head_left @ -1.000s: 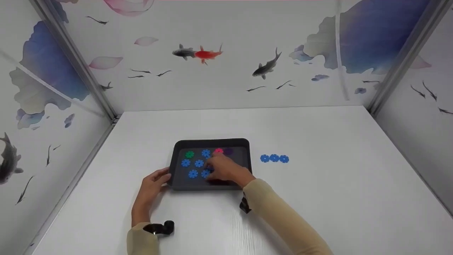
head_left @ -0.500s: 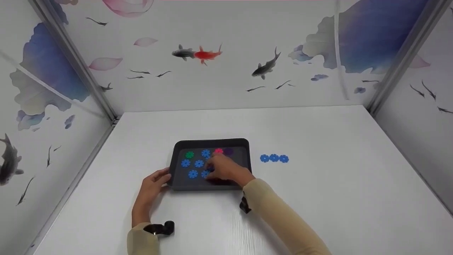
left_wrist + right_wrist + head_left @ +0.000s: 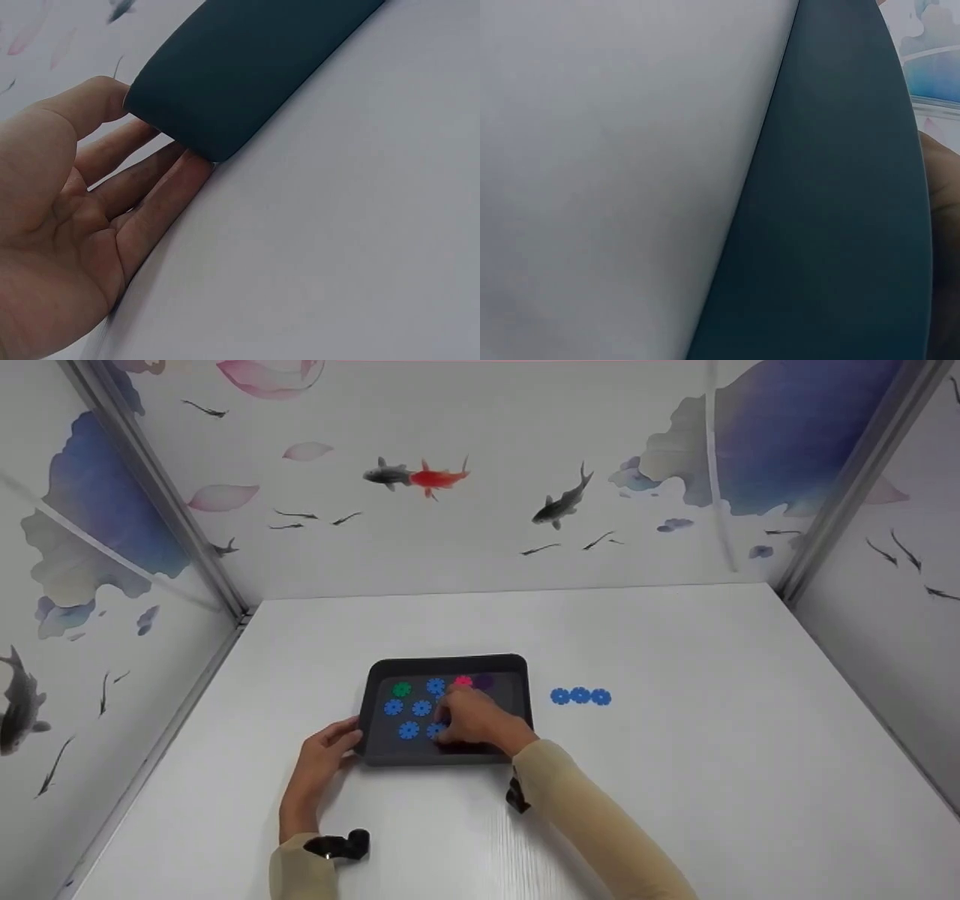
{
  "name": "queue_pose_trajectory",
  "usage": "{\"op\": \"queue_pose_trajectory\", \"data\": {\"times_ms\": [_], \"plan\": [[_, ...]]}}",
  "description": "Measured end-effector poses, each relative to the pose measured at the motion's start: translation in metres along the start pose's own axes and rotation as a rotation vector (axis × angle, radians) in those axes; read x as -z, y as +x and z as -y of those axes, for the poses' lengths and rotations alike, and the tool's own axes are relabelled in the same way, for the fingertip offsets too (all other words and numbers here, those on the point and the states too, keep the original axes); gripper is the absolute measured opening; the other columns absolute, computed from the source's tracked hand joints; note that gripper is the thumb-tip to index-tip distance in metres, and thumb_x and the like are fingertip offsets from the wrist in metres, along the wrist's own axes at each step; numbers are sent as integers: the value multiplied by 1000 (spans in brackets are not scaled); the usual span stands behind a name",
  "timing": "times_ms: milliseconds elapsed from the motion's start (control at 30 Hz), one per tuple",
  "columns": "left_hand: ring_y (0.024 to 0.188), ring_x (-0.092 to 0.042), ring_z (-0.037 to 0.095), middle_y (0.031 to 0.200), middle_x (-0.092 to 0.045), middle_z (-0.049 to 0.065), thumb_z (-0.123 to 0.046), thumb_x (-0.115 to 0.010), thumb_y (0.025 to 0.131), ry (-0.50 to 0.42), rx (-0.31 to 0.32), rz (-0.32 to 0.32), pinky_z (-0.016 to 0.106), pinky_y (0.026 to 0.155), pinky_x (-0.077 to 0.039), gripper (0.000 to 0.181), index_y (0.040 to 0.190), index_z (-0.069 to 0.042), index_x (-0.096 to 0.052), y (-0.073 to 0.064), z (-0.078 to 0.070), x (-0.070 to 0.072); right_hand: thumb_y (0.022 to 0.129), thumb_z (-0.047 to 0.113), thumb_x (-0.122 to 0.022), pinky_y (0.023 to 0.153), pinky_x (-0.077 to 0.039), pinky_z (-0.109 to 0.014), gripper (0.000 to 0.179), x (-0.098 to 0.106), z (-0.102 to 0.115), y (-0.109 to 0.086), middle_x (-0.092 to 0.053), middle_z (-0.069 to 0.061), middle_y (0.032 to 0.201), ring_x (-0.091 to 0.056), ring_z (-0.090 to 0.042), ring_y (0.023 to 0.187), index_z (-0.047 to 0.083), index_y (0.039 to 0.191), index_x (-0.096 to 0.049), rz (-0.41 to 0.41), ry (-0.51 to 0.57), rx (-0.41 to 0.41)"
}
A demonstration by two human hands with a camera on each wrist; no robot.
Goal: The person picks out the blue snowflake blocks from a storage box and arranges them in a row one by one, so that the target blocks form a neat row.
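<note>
A dark tray (image 3: pixel 379 750) lies on the table, holding several notched plastic discs. My left hand (image 3: pixel 322 757) grips its left edge; in the left wrist view the thumb meets the rim and the fingers (image 3: pixel 165 202) lie against the underside of the corner. My right hand (image 3: pixel 480 720) reaches into the tray, palm down, fingertips low among the blue discs (image 3: pixel 421 708). Whether those fingertips pinch a disc is hidden. A green disc (image 3: pixel 402 689) lies at the back left, a pink disc (image 3: pixel 463 682) and a purple disc (image 3: pixel 484 681) at the back right. The tray wall (image 3: pixel 832 210) covers most of the right hand in the right wrist view.
Right of the tray, three blue discs (image 3: pixel 580 695) lie joined in a row on the white table (image 3: pixel 675 780). Printed panels with fish and leaves stand at the back (image 3: pixel 480 555), left and right.
</note>
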State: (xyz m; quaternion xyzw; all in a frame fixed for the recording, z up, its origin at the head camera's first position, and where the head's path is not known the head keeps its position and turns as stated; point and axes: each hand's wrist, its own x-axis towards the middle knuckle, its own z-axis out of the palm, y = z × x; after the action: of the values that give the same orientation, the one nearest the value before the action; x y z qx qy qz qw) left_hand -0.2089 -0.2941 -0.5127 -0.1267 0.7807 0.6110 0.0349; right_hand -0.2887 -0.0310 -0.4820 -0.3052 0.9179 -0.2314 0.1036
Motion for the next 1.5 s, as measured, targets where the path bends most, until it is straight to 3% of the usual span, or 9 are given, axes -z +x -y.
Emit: {"op": "queue_pose_trajectory", "data": {"times_ms": [367,500,667,833,1033,1300,1500], "plan": [[130,-57,28,147,-56,17,-23,-60,101,-10,-7,-8,37,104,-53,45,143,-8,-55,0,0,-1,84,31,-80,106,-50,-37,28,12,-7,2,-61,-1,120,-55,-18,107,18,108,-74,-7,13,-67],[131,-56,29,147,-55,17,-24,-60,101,-15,-6,-3,39,106,-52,45,143,-8,-54,0,-1,0,85,32,-79,100,-53,-35,29,19,-11,0,-61,-1,114,-54,-18,104,17,109,-74,-27,-9,-47],[131,-56,28,147,-55,17,-25,-60,101,-13,1,-1,38,105,-52,46,144,-9,-54,0,-1,-1,84,33,-79,90,-56,-34,30,32,-20,-8,-62,-3,107,-55,-18,97,14,106,-75,-82,-51,-14],[130,-57,28,147,-55,18,-24,-59,102,-8,-6,-1,34,102,-54,46,145,-8,-53,-1,-1,0,83,30,-80,94,-56,-39,34,46,-33,-16,-63,-8,110,-58,-23,100,8,107,-74,-129,-51,-10],[130,-56,28,148,-54,17,-25,-58,102,13,-10,0,37,105,-52,46,145,-9,-53,-1,1,0,84,28,-80,98,-54,-41,32,62,-49,-26,-63,-9,111,-58,-24,102,8,108,-74,-144,-33,-49],[133,-55,29,149,-53,16,-26,-57,102,12,6,3,41,109,-49,46,146,-10,-52,-1,1,0,83,25,-79,93,-56,-40,33,81,-69,-40,-62,-8,108,-57,-23,97,5,110,-74,-177,-17,-100],[133,-54,29,150,-52,17,-26,-57,103,12,12,7,42,110,-48,47,147,-9,-51,0,1,-1,83,26,-79,98,-55,-43,38,93,-86,-53,-61,-10,114,-59,-25,107,6,114,-73,-193,-20,-141]]}}
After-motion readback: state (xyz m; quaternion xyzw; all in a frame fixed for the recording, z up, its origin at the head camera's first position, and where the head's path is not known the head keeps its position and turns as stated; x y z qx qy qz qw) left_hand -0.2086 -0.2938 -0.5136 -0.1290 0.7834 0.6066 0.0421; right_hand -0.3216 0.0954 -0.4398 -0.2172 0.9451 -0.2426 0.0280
